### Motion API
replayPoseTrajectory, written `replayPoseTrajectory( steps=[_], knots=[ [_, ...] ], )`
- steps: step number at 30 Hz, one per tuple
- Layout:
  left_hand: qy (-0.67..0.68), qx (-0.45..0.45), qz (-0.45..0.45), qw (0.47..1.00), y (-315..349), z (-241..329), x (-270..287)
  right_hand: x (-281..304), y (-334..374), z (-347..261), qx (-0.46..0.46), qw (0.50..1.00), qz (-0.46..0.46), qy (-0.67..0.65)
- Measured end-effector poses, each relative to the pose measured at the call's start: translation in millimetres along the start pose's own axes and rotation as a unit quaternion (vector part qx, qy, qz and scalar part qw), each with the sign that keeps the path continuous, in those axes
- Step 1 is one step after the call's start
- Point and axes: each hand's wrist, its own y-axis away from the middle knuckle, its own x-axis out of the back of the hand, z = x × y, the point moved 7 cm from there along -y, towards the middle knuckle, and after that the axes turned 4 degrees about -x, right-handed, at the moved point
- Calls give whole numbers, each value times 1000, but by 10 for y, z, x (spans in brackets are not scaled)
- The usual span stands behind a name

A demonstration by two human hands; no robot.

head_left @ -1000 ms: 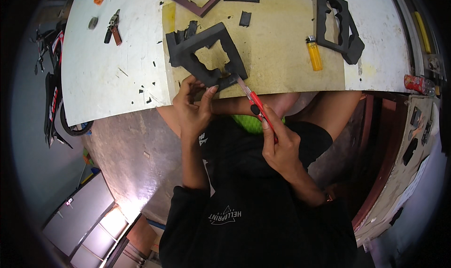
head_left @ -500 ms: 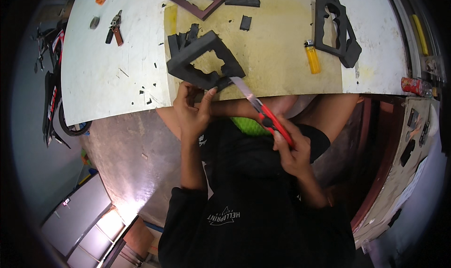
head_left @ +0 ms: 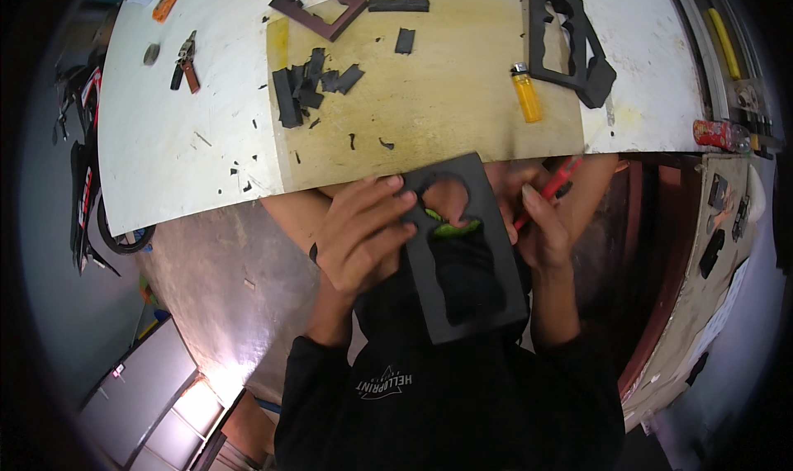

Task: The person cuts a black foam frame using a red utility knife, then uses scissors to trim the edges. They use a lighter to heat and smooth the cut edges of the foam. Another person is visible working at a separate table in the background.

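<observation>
Left hand [head_left: 359,231] clamped on the left edge of a black foam frame [head_left: 491,223], its thumb hidden; the frame lies directly right of it, before the black shirt [head_left: 462,405], long axis running away from the body, far end leaning left; right hand [head_left: 547,223], just beyond the frame's right edge, is closed around a red knife [head_left: 562,178].

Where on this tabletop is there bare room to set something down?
The middle of the beige mat, between the black scraps and yellow lighter. A smaller patch of white tabletop lies between those scraps and the brown-handled item. Crowded: upper right, where black pieces overlap, and off the near edge, with held frame and red cutter.
</observation>
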Motion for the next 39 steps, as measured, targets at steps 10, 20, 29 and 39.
replayPoseTrajectory(
  steps=[10,20,29,39],
  knots=[
    [76,4,-5,997,50,115,-50,-310,-121,-124,-34,988,-42,144],
    [124,59,-1,991,79,-32,-93,-251,-164,12,-104,990,-22,95],
    [163,201,37,965,387,-347,-177,29,-91,33,-24,992,-44,115],
    [382,398,155,820,493,-598,-312,278,329,226,-28,989,-18,147]
  ],
)
